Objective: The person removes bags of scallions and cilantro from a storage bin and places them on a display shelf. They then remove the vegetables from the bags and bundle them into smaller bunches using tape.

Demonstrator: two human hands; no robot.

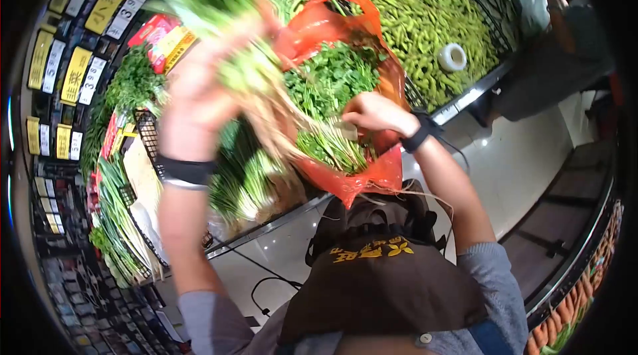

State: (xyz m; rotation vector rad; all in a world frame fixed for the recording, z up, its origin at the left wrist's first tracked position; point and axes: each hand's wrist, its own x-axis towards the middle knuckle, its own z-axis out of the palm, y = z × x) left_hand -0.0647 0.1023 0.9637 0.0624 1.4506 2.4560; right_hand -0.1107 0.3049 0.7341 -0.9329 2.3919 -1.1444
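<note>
My left hand (216, 66), smeared by motion, is closed round a bunch of long-stalked leafy greens (249, 69). Its leaves spread blurred toward the top, and the pale stalks and roots hang down toward the bag. A red plastic bag (389, 66) stands with its mouth open in front of me, and bunches of cilantro (332, 79) lie in it. My right hand (379, 114) is over the bag, fingers curled at the cilantro stems near a pale band. Whether those fingertips pinch the band or the stems is hidden.
Green soybean pods (405, 16) with a white roll (452, 57) on them fill the back right. Scallions (119, 202) and other greens (246, 176) lie at left, beside price tags (76, 76). Another person's dark-clothed leg (551, 76) is at right. Carrots (565, 308) lie lower right.
</note>
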